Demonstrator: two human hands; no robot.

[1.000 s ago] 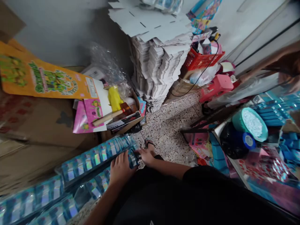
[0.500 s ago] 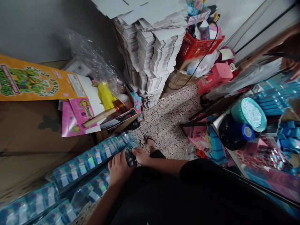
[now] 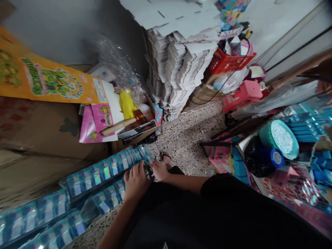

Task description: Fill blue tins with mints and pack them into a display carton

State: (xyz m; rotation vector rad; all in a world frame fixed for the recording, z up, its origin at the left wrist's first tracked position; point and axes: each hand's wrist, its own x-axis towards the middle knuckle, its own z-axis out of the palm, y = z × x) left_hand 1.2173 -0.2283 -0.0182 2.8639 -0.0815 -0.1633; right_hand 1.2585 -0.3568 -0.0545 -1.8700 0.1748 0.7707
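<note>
Two long rows of blue clear-wrapped packs, a far row [image 3: 100, 172] and a near row [image 3: 110, 197], lie side by side at the lower left. My left hand [image 3: 136, 180] is curled over the right end of the near row, fingers bent on top of it. Against the same end, my right hand [image 3: 159, 170] is closed from the other side. Between the two hands shows a small dark, shiny part of the row. My fingertips are partly hidden, and what is inside the packs cannot be made out.
Large cardboard boxes [image 3: 41, 135] stand left, with a mallet [image 3: 120, 125] on an open box of wrappings. Stacked white card sheets [image 3: 178, 65] rise ahead. On the right, a table holds a turquoise bowl of white bits [image 3: 267, 135]; another person's arm [image 3: 298, 71] reaches in behind it.
The whole view has shifted, so the surroundings sit further right. My hands stay together at the end of the near row, with the fingers slightly moved.
</note>
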